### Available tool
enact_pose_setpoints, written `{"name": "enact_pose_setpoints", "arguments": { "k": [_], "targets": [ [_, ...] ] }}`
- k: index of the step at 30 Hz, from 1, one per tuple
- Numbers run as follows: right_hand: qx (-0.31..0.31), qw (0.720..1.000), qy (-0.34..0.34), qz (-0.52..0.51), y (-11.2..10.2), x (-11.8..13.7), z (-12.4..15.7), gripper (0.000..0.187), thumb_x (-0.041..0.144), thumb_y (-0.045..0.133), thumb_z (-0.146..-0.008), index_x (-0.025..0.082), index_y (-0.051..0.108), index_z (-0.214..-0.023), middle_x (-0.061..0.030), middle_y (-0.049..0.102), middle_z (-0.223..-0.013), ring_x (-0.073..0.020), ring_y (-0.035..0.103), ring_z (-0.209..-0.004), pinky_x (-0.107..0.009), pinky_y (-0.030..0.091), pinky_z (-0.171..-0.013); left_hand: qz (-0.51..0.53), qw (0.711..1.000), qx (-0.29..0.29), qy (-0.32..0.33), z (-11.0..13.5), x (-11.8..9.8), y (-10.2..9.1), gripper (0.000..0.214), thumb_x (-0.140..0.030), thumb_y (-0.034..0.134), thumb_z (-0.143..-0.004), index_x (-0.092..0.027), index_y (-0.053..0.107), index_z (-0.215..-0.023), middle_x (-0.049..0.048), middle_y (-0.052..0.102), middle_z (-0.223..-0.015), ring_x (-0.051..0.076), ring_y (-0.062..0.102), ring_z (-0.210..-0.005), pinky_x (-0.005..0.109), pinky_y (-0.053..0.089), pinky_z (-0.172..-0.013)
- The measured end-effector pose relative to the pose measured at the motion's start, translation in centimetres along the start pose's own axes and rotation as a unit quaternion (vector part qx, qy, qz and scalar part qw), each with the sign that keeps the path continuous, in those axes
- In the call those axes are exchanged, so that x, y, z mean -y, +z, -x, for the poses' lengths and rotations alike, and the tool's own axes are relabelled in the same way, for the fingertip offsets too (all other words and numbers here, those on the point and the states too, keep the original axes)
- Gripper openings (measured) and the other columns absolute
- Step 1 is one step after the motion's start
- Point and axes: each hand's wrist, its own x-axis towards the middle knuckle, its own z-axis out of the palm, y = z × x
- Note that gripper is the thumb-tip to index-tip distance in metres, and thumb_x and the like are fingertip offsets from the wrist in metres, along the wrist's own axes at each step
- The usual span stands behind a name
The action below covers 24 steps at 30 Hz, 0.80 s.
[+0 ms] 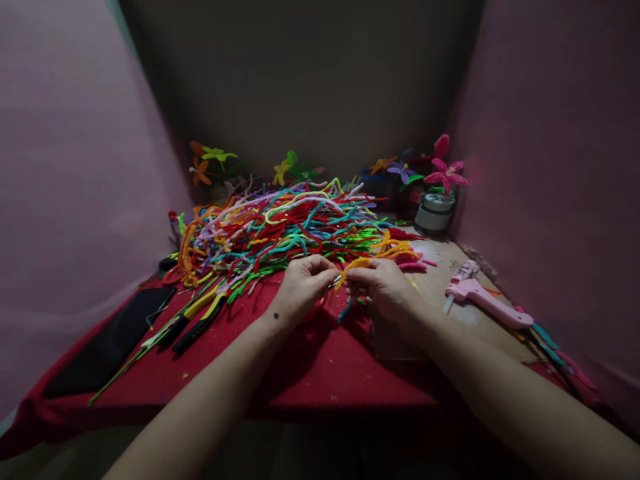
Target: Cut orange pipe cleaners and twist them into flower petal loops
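Observation:
Both of my hands meet over the front middle of the table. My left hand (306,285) is closed, its thumb and fingers pinching at the left end of a yellow-orange pipe cleaner (358,263). A small shiny sliver shows at those fingertips; I cannot make out what it is. My right hand (383,283) is closed on the same pipe cleaner, which bends up over its fingers. Beneath my left hand a red curved piece is partly visible. A short teal pipe cleaner (344,311) lies on the cloth just below the hands.
A big heap of coloured pipe cleaners (280,227) lies behind my hands. Yellow-black pliers (200,320) and a black phone-like slab (113,340) are at left. A pink glue gun (487,300) rests on a board (425,313) at right. Pipe-cleaner flowers (445,173) stand behind.

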Motion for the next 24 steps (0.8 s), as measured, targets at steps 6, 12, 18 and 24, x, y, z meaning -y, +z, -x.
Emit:
{"name": "enact_pose_setpoints", "arguments": {
  "k": [6, 12, 18, 24],
  "targets": [
    [0.003, 0.995, -0.011, 0.102, 0.5, 0.6, 0.4, 0.012, 0.021, 0.056, -0.063, 0.012, 0.055, -0.054, 0.0011, 0.053, -0.048, -0.0069, 0.043, -0.041, -0.02, 0.032, -0.041, -0.06, 0.997, -0.04, 0.035, -0.2, 0.5, 0.1, 0.012, -0.024, 0.057, -0.065, -0.014, 0.054, -0.059, -0.0053, 0.048, -0.047, 0.006, 0.04, -0.042, 0.017, 0.031, -0.04],
    [-0.019, 0.994, -0.028, 0.104, 0.7, 0.1, 0.1, 0.013, 0.022, 0.054, -0.063, 0.014, 0.052, -0.053, 0.0032, 0.049, -0.045, -0.0066, 0.039, -0.038, -0.02, 0.03, -0.038, -0.218, 0.953, -0.085, 0.192, 0.1, 1.6, 0.4, 0.012, -0.021, 0.053, -0.072, -0.014, 0.056, -0.063, -0.002, 0.054, -0.057, 0.008, 0.046, -0.051, 0.019, 0.036, -0.049],
    [-0.023, 0.995, -0.06, 0.072, 0.3, -1.3, -0.6, 0.012, 0.019, 0.052, -0.062, 0.015, 0.047, -0.052, 0.0052, 0.043, -0.044, -0.0057, 0.036, -0.039, -0.02, 0.027, -0.04, -0.515, 0.712, -0.056, 0.474, 0.8, 2.7, 0.8, 0.02, -0.016, 0.043, -0.081, -0.015, 0.057, -0.067, 0.0024, 0.054, -0.064, 0.011, 0.048, -0.058, 0.023, 0.035, -0.055],
    [-0.022, 0.996, -0.056, 0.066, -0.1, -0.9, -0.5, 0.014, 0.025, 0.056, -0.063, 0.014, 0.052, -0.056, 0.0051, 0.043, -0.048, -0.0056, 0.034, -0.043, -0.02, 0.025, -0.042, -0.453, 0.771, -0.028, 0.445, 0.4, 2.3, 0.2, 0.017, -0.021, 0.045, -0.082, -0.015, 0.061, -0.079, 0.0044, 0.057, -0.072, 0.012, 0.051, -0.066, 0.024, 0.039, -0.061]
  ]
}}
